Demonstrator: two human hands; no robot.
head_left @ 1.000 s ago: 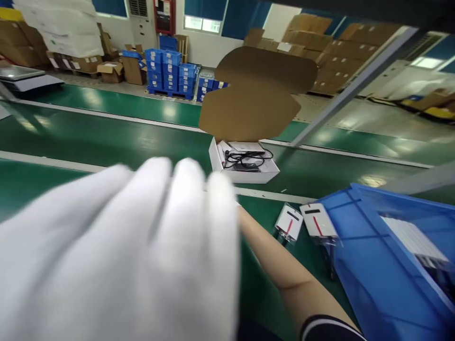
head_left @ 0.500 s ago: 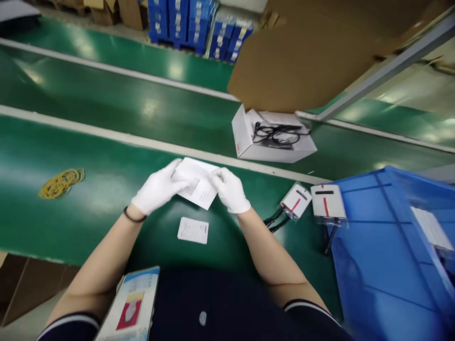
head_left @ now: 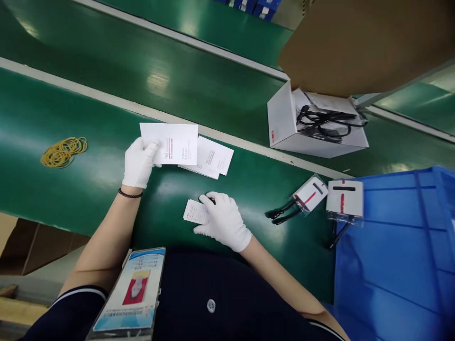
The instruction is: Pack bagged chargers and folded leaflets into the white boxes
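Both my hands wear white gloves over a green work surface (head_left: 71, 189). My left hand (head_left: 138, 162) is closed on a white printed leaflet (head_left: 170, 143) and holds it up off the surface. Just behind it lie other white leaflets (head_left: 215, 161). My right hand (head_left: 222, 221) rests lower, its fingers on a small white card (head_left: 195, 212) that lies flat on the green surface; whether it grips the card I cannot tell.
An open white box (head_left: 313, 130) with black cables and a raised brown lid stands on the conveyor belt at the upper right. Two bagged white adapters (head_left: 310, 194) (head_left: 344, 199) lie beside a blue bin (head_left: 398, 255). Yellow rubber bands (head_left: 64, 151) lie left. A printed badge (head_left: 133, 289) hangs at my chest.
My hands have parted: the left lifted one leaflet to the left, the right dropped down onto the small card. The camera tilted further down.
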